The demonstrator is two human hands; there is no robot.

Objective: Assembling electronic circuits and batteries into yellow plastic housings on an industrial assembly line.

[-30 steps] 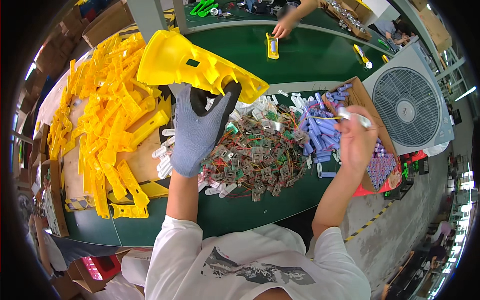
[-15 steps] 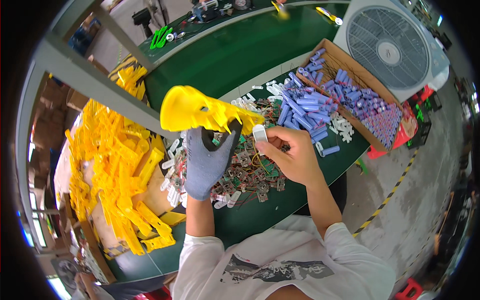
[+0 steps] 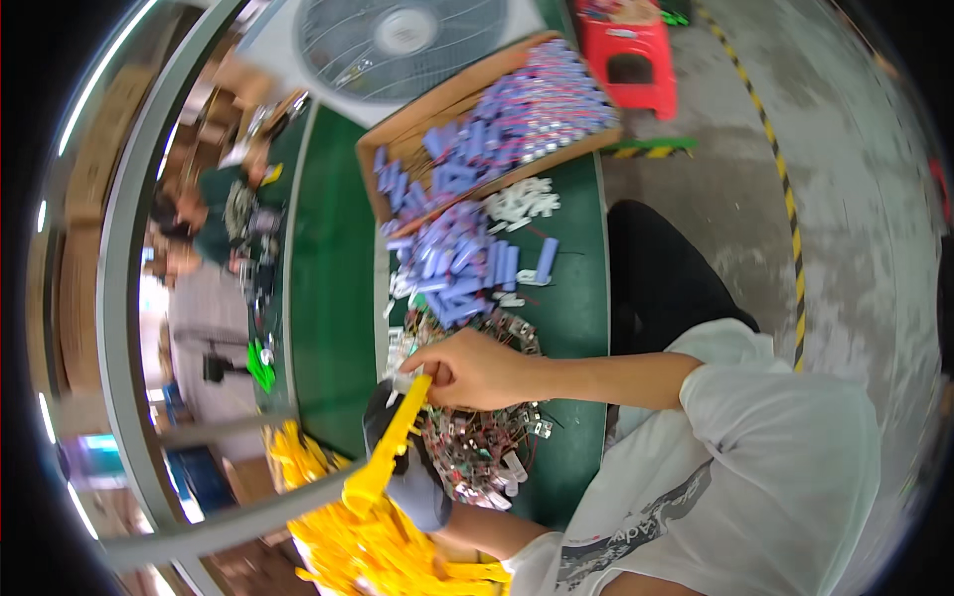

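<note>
My left hand (image 3: pixel 425 494), in a grey-blue glove with a dark palm, grips a long yellow plastic shell (image 3: pixel 381 459). Bare fingers of my right hand (image 3: pixel 479 366) are pinched at the shell's far end, on a small whitish translucent plastic piece (image 3: pixel 399 381). My fingers hide much of this piece, and whether it sits inside the shell I cannot tell. Beneath both hands lies a heap of small circuit boards with wires (image 3: pixel 477 447). Beyond the right hand are piled purple cylindrical batteries (image 3: pixel 447 260).
A cardboard box (image 3: pixel 373 189) of batteries stands on the green table (image 3: pixel 574 298), by a big fan (image 3: pixel 407 35). White plastic pieces (image 3: pixel 522 204) lie near it. More yellow shells (image 3: pixel 363 556) fill the lower left. A grey metal frame (image 3: pixel 124 263) rises at left; a red stool (image 3: pixel 651 84) stands beyond.
The view has swung round, so the table now runs up the picture. The yellow shell has turned edge-on, and my right hand has closed in on its end with the whitish piece.
</note>
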